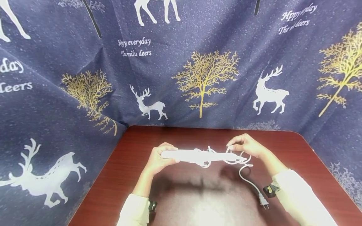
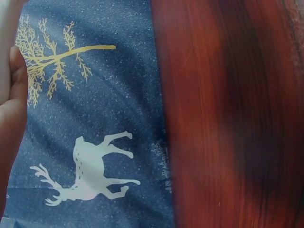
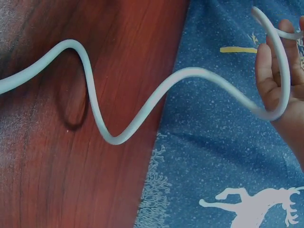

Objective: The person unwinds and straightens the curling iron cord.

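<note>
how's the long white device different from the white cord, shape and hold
The white device is thick and straight; the white cord is thin and curvy. The left hand grips one end of the white device, whereas the right hand pinches the white cord. Both are white.

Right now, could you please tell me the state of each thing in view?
White device: held roughly level above the table.
Cord: in loose loops, with a curving tail.
Plug: unplugged, prongs bare.
Left hand: gripping one end of the device.
Right hand: pinching the cord.
Patterned cloth: hanging behind the table, creased.
</note>
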